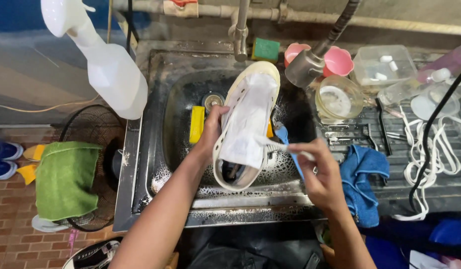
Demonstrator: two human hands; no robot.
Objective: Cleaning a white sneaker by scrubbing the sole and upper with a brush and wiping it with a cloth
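Over the soapy steel sink (pixel 140 164), the left hand (pixel 213 130) is closed around the side of a white shoe (pixel 248 119), holding it tilted with its opening up. The right hand (pixel 317 167) is curled tight on a blue-handled brush (pixel 285 142), whose white bristles touch the shoe's tongue.

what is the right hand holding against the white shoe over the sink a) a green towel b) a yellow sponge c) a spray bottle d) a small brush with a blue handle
d: the right hand grips a small brush with a blue handle, its bristled end laid on the tongue of the white shoe, which the left hand steadies over the sink.
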